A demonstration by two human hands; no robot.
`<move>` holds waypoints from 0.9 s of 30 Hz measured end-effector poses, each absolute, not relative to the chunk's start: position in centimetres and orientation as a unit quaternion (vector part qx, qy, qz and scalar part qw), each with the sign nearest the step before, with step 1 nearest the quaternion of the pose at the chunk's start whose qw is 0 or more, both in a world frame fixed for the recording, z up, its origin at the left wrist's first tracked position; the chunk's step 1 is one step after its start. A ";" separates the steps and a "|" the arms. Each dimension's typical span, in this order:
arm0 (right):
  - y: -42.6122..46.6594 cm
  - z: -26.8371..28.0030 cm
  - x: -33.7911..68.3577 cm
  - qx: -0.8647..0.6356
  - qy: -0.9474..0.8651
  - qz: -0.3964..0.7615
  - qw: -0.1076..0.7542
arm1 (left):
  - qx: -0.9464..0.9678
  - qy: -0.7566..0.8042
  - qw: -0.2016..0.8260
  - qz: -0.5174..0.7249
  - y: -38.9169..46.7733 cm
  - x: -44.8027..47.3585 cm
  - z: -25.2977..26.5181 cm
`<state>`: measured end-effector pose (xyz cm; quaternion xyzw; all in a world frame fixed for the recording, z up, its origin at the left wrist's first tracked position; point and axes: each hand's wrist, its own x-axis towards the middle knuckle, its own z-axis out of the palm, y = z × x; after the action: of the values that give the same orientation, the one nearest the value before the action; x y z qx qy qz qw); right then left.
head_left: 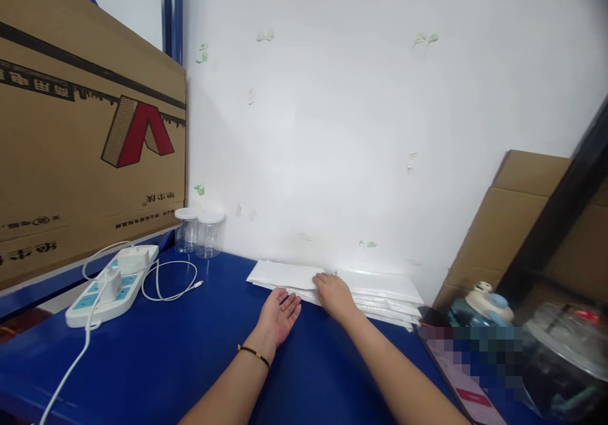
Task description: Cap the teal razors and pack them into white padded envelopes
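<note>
The left hand, palm-up and empty, lies near the white sheet stack at the far side of the blue tabletop, whose slick layers could skew if the right hand, resting atop, pinch indeterminable, drags.

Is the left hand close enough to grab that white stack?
Probably yes: the left hand is open just in front of the white stack, with nothing seen between them; the right hand is on it, but farther right.
</note>
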<state>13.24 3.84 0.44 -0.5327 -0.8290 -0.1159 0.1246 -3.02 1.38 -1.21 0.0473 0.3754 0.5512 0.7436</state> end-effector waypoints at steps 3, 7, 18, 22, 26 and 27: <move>2.2 0.6 13.5 -0.541 -0.821 -0.100 0.153 | 0.054 0.376 0.735 0.562 0.9 -2.5 -1.1; -2.8 0.1 17.1 -0.418 -0.878 -0.057 0.227 | 0.091 0.320 0.716 0.613 0.1 -1.7 -0.8; -6.4 -4.0 27.0 -0.551 -0.756 0.121 0.333 | 0.327 0.264 0.591 0.689 -1.3 2.1 0.4; -6.4 -4.2 27.4 -0.562 -0.738 0.218 0.301 | 0.345 0.272 0.578 0.687 -1.4 3.0 1.5; -6.8 -3.9 25.4 -0.573 -0.777 0.185 0.183 | 0.329 0.270 0.570 0.702 -1.4 2.4 2.9; -6.8 -3.8 24.9 -0.571 -0.784 0.175 0.166 | 0.324 0.267 0.567 0.709 -1.3 1.9 3.4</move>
<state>24.90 -6.83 -3.76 -0.5712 -0.7845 0.1750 0.1665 1.95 -1.32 3.37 0.3242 0.2670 0.7086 0.5670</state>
